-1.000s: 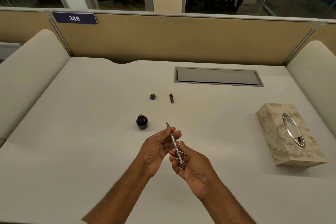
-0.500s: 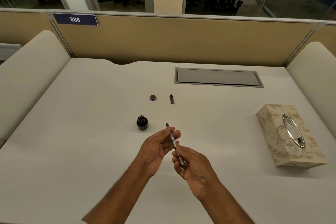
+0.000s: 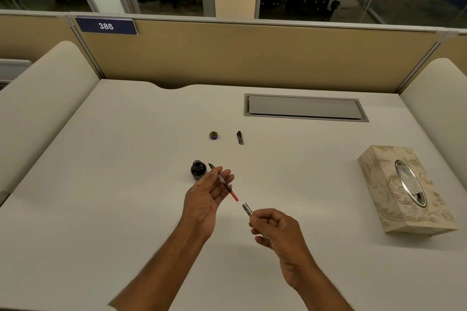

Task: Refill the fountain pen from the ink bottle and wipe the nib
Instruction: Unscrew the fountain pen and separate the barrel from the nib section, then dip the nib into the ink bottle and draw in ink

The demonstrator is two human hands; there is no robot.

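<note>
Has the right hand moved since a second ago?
Yes. The right hand has pulled back toward the person and rightward, away from the ink bottle, taking the pen barrel off the nib section in the left hand.

On the desk (image 3: 126, 184), the ink bottle (image 3: 198, 169) is set before the bottle cap (image 3: 213, 135). What seems a pen cap (image 3: 240, 137) lies right of it. The tissue box (image 3: 404, 189) is placed far right.

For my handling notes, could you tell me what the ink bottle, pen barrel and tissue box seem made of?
Ink bottle: likely glass, dark and glossy.
Pen barrel, in the right hand: apparently metal, silvery sheen.
Tissue box: unclear, cream patterned shell with a shiny chrome-like oval ring.
</note>
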